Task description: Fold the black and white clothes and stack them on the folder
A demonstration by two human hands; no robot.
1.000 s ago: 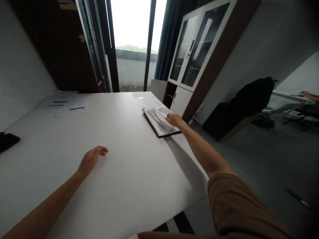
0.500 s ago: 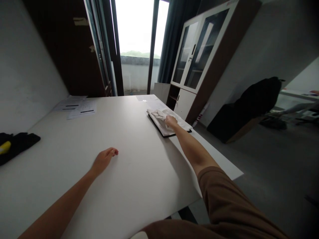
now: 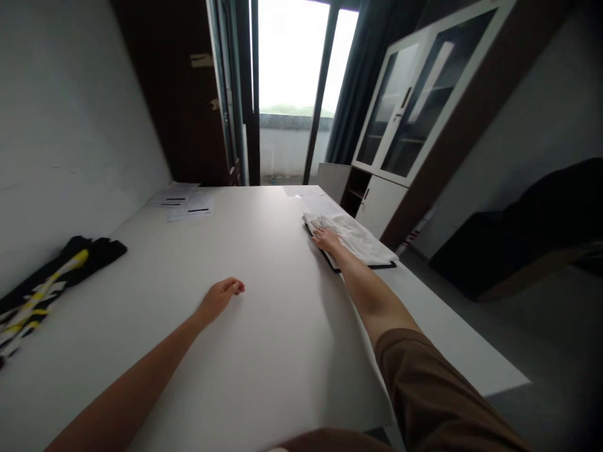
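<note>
My right hand (image 3: pixel 326 241) lies on the left edge of a folded white cloth (image 3: pixel 360 237), palm down with its fingers stretched out. Creases run over the top of the cloth. Under it, the dark rim of a flat black item (image 3: pixel 384 265) shows along the near side; the cloth hides the rest. My left hand (image 3: pixel 222 296) rests on the white table (image 3: pixel 264 251) with its fingers loosely curled in, and nothing can be seen in them. A gap of bare tabletop separates it from the cloth.
Printed papers (image 3: pixel 191 204) lie at the far left, and another sheet (image 3: pixel 301 191) lies at the far edge. A black, yellow and white fabric item (image 3: pixel 51 276) sits by the left wall. Beyond the table's right edge stands a white cabinet (image 3: pixel 386 194).
My right hand has let go of the bunched cloth and now lies flat at its left edge; the cloth is flatter. The view has turned left. My left hand stays curled.
</note>
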